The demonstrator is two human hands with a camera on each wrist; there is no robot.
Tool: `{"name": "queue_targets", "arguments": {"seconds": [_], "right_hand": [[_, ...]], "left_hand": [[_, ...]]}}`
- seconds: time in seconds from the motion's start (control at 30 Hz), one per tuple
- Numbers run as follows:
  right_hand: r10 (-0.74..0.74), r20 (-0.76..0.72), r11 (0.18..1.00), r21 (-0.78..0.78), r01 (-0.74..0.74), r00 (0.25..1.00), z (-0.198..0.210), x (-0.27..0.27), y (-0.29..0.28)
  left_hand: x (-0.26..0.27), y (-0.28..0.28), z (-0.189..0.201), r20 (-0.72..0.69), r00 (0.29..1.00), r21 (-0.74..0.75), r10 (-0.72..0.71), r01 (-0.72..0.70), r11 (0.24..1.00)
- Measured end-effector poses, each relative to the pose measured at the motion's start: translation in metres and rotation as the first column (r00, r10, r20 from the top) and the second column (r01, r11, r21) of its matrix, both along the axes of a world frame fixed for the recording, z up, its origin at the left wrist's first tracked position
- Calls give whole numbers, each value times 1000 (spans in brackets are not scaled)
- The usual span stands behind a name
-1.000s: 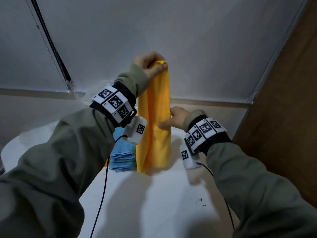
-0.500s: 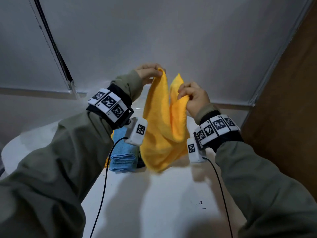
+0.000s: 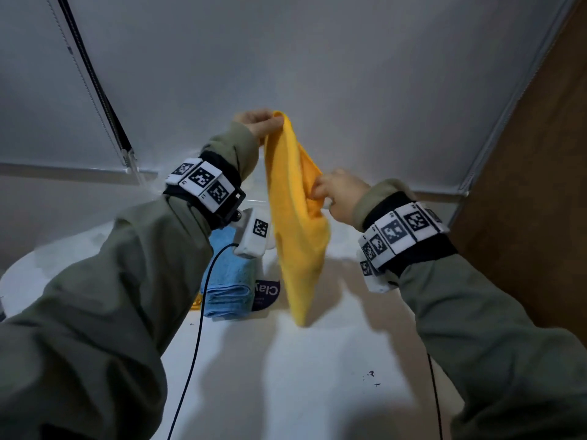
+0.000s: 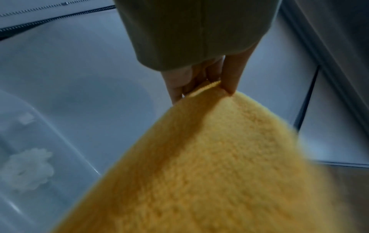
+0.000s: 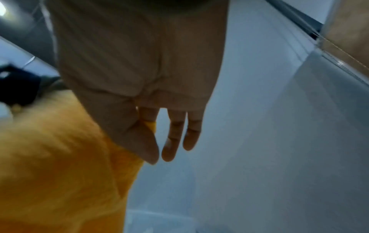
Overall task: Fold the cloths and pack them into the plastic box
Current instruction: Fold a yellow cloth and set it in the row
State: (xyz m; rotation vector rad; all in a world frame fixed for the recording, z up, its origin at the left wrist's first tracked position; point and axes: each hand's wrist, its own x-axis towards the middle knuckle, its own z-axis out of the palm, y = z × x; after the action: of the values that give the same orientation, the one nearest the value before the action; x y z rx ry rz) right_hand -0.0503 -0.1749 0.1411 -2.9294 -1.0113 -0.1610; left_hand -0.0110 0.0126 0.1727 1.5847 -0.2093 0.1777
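A yellow cloth hangs in the air above the white table. My left hand pinches its top corner, seen close in the left wrist view as fingertips on the cloth. Lower and to the right, my right hand pinches the cloth's right edge; in the right wrist view its thumb presses the yellow cloth while two fingers hang straight. A folded blue cloth lies on the table behind my left wrist. A clear plastic box shows in the left wrist view.
A purple-labelled item lies beside the blue cloth. A grey wall rises behind the table and a brown wooden panel stands on the right. Black cables hang from both wrists.
My right hand dropped from beside the left to lower on the cloth's right edge. The left hand stays raised, and the cloth now hangs longer and narrower.
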Motion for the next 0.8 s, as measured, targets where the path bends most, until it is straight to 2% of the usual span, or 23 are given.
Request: {"name": "queue_targets", "arguments": {"seconds": [0.03,0.07,0.1,0.13,0.17,0.2,0.23,0.27,0.3,0.37,0.47,0.57,0.7,0.77,0.8], "right_hand": [[-65,-17,985,-164,61,998,-2,2,-2],[-99,-42,978,-190,90,994,-6,3,-4],[-101,-68,989,-115,93,993,-7,3,-8],[-96,-106,990,91,105,990,-8,5,-12],[-98,-169,925,347,152,981,-6,3,-15],[-89,-219,781,590,204,972,-5,1,-19],[-71,-221,610,762,218,973,-2,1,-23],[-76,-190,484,851,203,979,2,1,-26],[-101,-159,419,888,187,982,6,0,-28],[-169,-157,418,883,214,973,10,4,-34],[-233,-279,434,828,356,932,14,6,-43],[-263,-275,425,827,367,925,12,13,-50],[-413,-346,466,715,522,843,8,23,-53],[-426,-398,443,691,571,813,6,25,-51],[-407,-435,407,701,586,803,5,26,-48]], "left_hand": [[4,3,1,19,999,52,41,-42,998],[6,5,2,38,997,125,74,-78,989],[8,7,1,55,992,198,112,-121,973],[9,10,0,73,986,263,152,-166,950],[10,13,-2,88,978,315,190,-208,926],[10,18,-4,97,973,355,207,-229,906],[11,23,-5,95,976,381,198,-220,898],[10,26,-6,88,981,396,170,-191,898],[9,28,-6,79,987,407,140,-160,899],[8,31,-6,64,991,432,114,-130,892],[5,32,-5,29,996,465,83,-87,881],[4,33,-7,35,998,468,46,-57,882],[10,29,-11,-15,1000,482,24,-14,876],[15,23,-13,-44,999,499,16,8,866],[17,19,-15,-32,999,508,29,-9,861]]}}
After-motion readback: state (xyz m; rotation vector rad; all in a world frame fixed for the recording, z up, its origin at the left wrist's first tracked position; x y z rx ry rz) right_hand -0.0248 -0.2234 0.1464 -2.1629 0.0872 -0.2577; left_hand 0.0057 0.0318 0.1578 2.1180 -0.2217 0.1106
